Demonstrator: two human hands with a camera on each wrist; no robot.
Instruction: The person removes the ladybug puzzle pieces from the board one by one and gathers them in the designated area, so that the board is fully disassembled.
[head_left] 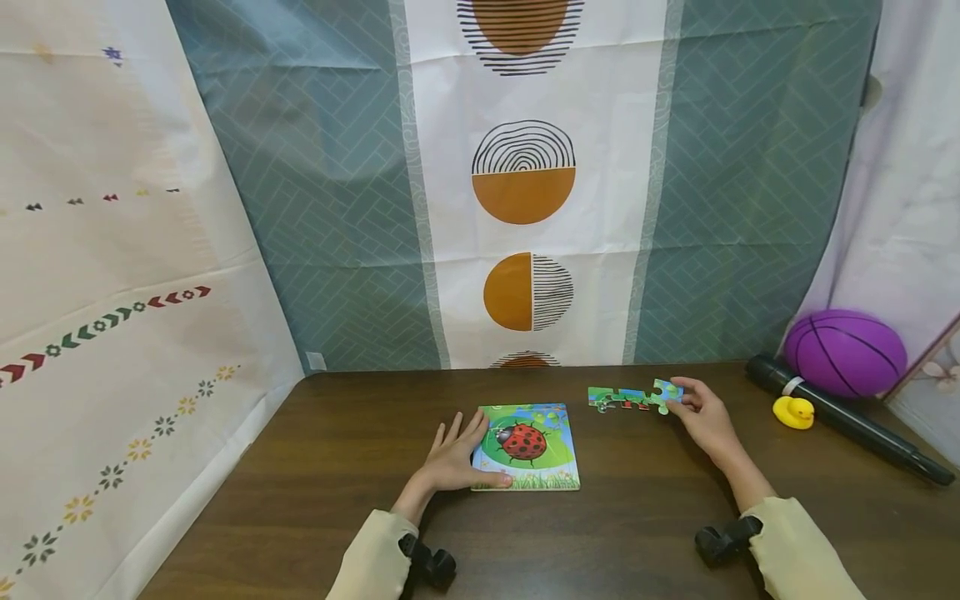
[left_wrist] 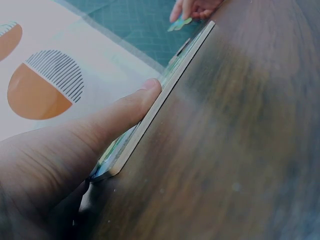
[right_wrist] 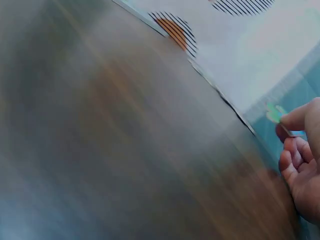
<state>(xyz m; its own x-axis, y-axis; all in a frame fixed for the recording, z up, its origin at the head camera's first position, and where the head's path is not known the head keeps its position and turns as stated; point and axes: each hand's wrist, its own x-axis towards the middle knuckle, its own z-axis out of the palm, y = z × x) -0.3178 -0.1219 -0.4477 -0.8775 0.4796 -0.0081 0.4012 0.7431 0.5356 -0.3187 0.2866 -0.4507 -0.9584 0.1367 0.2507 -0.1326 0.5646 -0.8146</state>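
Note:
A square, thin puzzle board [head_left: 540, 475] with a red ladybug picture lies flat near the middle of the table. My left hand [head_left: 453, 460] rests on its left side, fingers spread and thumb lying across the near-left corner. The left wrist view shows that thumb [left_wrist: 125, 107] straight along the board's pale edge [left_wrist: 165, 100]. To the right, my right hand [head_left: 703, 414] pinches a green-and-blue jigsaw piece [head_left: 663, 395] between thumb and fingers. Beside that piece on the table are other jigsaw pieces [head_left: 602, 396]. In the right wrist view the pinched piece [right_wrist: 274, 113] is partly hidden by fingers.
On the right of the brown table [head_left: 337, 467] are a purple ball [head_left: 846, 353], a yellow rubber duck [head_left: 793, 412] and a long black tube [head_left: 855, 429]. A patterned cloth [head_left: 360, 208] hangs behind the table's far edge.

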